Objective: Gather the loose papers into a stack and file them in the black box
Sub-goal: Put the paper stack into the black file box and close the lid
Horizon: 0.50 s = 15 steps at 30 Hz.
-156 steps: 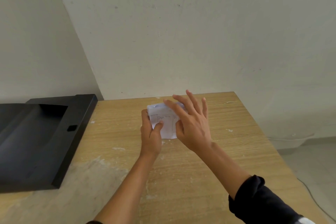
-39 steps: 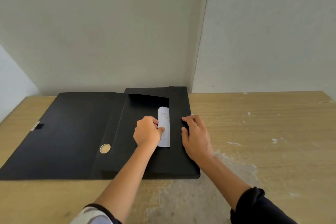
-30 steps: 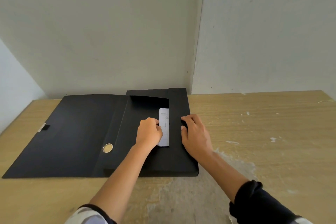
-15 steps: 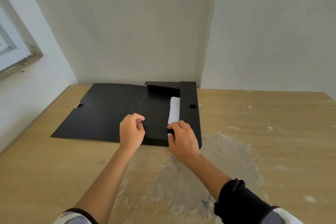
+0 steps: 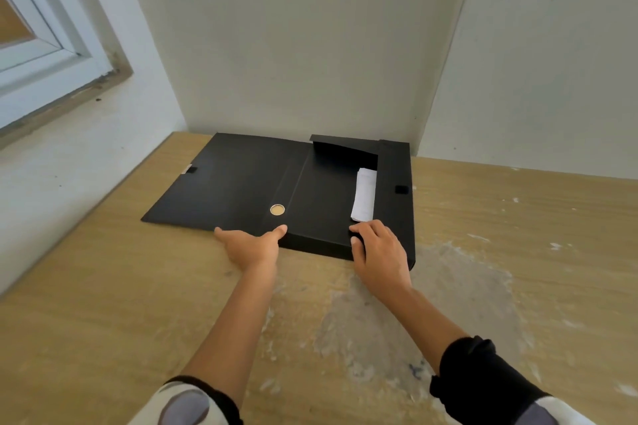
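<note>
Nearest the camera, two forearms reach forward over a pale wood-grain tabletop [image 5: 103, 321], each ending in a dark cuff over a light patterned sleeve. The wood just before the black box is scuffed with a broad whitish-grey patch [image 5: 414, 314], and small white flecks dot the surface to the right of the box.

The left hand [image 5: 253, 245] lies flat at the near edge of the black box [image 5: 310, 203], its grip spread wide apart and clamped on nothing: the thumb tip touches the box's front edge just below a round brass-coloured eyelet [image 5: 277, 209], the other fingers splayed along the edge of the opened lid. The right hand [image 5: 379, 252] rests on the near right corner of the box, its fingers loosely curled over the front wall and pressing on it rather than closing around anything.

The stack of papers [image 5: 364, 195] lies inside the box, against its right wall, just beyond the right hand's fingertips and well apart from the left hand. Its print is too faint to read. A small black clasp [image 5: 401, 189] sits on the right flap of the box, and another on the far left edge of the lid.

Beyond the box, plain off-white walls meet in a corner; left of the box a white window frame [image 5: 51, 55] sits above a sill.
</note>
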### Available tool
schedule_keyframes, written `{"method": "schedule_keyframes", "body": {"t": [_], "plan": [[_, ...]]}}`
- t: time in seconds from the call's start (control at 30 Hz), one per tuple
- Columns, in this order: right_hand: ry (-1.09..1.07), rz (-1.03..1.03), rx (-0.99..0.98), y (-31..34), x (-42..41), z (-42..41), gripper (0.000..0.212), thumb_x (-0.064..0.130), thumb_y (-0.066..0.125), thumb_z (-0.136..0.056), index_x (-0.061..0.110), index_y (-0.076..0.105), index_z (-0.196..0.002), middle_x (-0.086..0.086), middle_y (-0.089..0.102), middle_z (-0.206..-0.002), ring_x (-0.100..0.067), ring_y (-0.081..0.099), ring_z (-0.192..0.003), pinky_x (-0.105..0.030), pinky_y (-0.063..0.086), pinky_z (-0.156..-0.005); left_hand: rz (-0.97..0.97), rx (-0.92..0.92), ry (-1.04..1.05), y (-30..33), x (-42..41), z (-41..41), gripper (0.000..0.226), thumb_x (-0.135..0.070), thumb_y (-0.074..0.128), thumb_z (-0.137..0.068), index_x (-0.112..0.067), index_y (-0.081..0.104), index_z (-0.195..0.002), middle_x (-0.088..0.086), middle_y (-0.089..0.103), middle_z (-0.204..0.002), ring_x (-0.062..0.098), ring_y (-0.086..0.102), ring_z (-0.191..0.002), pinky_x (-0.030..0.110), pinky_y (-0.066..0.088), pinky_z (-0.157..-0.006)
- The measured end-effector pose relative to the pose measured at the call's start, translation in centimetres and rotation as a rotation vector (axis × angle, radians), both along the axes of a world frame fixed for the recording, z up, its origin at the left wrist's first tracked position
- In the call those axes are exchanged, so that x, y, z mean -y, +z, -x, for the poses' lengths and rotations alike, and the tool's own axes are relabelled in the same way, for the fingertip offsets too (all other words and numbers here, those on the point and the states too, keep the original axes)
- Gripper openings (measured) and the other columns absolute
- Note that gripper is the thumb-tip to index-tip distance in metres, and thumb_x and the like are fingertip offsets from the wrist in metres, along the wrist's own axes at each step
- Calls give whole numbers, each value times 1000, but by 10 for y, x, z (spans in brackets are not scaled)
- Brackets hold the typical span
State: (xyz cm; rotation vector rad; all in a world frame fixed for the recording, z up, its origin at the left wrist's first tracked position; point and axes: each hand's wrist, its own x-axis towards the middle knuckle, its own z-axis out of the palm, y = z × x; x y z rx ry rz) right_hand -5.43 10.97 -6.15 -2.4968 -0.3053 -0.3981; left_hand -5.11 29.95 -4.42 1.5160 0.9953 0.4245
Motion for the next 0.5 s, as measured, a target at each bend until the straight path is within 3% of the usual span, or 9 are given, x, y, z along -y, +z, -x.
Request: {"method": "schedule_keyframes", "body": {"t": [0.13, 0.27, 0.37, 0.43, 0.5], "plan": [[18, -27, -37, 4, 2, -2, 23, 22, 51, -92, 14, 60, -112, -4, 62, -111, -15, 57, -99, -27, 49, -82, -20, 70, -32, -1, -3, 0, 109, -9, 88, -52, -7, 23, -139, 18, 44, -139, 31, 49, -123, 40, 45, -100], [49, -80, -104, 11, 7, -2, 26, 20, 58, -89, 15, 61, -114, -4, 62, -114, -17, 58, -102, -29, 49, -87, -273, 146, -106, 1, -2, 10, 62, -4, 80, -63, -2, 44, -114, 11, 58, -104, 26, 57, -86, 40, 53, -80], [77, -139, -118, 16, 12, -2, 25, 16, 62, -86, 15, 63, -111, -3, 63, -111, -15, 58, -100, -22, 45, -87, -529, 243, -195, 4, 1, 17, 26, -2, 66, -78, -4, 50, -98, 10, 59, -91, 25, 58, -83, 33, 47, -71], [71, -262, -146, 20, 15, -2, 25, 12, 63, -85, 16, 63, -109, -1, 65, -109, -12, 59, -99, -21, 44, -89, -656, 289, -283, 4, 2, 19, 11, -2, 59, -84, -3, 52, -91, 8, 61, -83, 25, 61, -78, 35, 50, -67], [33, -541, -223, 28, 18, -3, 23, 10, 61, -87, 19, 63, -108, 3, 65, -107, -6, 60, -98, -26, 49, -92, -752, 316, -350, 2, 1, 20, 5, 0, 56, -85, -3, 54, -88, 10, 64, -78, 28, 63, -73, 40, 54, -65]]}}
